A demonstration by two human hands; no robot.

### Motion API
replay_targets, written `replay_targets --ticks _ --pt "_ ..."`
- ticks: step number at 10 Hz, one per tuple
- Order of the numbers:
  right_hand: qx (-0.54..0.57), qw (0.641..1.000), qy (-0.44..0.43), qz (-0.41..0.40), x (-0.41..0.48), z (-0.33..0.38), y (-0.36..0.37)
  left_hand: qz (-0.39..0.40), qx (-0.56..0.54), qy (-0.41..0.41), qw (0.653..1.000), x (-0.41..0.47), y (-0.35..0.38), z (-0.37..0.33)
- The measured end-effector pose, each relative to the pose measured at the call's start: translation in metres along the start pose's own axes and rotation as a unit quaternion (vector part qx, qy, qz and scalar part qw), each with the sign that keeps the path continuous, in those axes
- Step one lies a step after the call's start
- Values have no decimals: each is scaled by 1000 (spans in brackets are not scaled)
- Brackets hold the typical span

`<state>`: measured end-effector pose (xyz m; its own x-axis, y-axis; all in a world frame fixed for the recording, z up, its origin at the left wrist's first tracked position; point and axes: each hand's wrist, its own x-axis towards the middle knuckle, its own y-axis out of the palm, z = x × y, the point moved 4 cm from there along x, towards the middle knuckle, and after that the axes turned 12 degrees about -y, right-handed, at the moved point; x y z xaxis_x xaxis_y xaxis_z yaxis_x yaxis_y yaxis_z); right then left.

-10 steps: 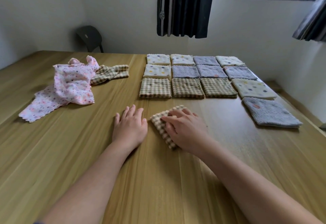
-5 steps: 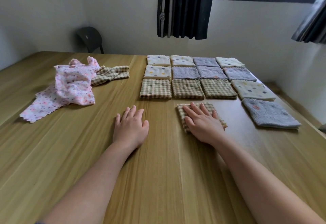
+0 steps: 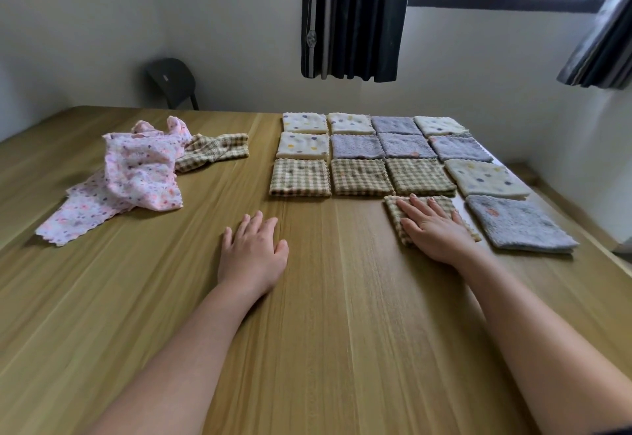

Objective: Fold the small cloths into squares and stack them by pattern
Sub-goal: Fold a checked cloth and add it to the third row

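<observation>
- Lying flat under the right hand (image 3: 434,229), the folded checked cloth (image 3: 394,208) sits on the table (image 3: 342,332); only its left corner and far edge show past the fingers.
- The right hand is spread palm down with straight fingers, pressing on the cloth.
- The cloth lies just on the near side of the rightmost checked square (image 3: 419,176), with a grey folded cloth (image 3: 516,226) just beside it on the right.
- The left hand (image 3: 253,256) rests flat with relaxed fingers on the wood, well apart from the cloth.
- Crumpled pink floral cloths (image 3: 136,174) lie far left.
</observation>
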<state>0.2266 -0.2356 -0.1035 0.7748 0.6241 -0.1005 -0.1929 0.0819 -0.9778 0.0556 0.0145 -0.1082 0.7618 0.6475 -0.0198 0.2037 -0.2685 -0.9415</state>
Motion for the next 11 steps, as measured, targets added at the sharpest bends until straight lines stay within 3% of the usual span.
replay_targets --ticks 5,6,7,9,11 --pt "5 999 1 -36 -6 -8 -7 6 -12 3 1000 -1 -2 0" --pt "13 995 -47 -90 -6 22 -17 -17 -41 22 999 3 -14 4" --pt "19 985 -127 -112 1 66 -22 -111 -65 35 991 16 -33 20" --pt "67 962 -244 -105 32 165 -7 -235 -11 14 972 62 -66 81" --pt "98 942 -301 -111 86 252 2 -198 7 -79 977 105 -69 136"
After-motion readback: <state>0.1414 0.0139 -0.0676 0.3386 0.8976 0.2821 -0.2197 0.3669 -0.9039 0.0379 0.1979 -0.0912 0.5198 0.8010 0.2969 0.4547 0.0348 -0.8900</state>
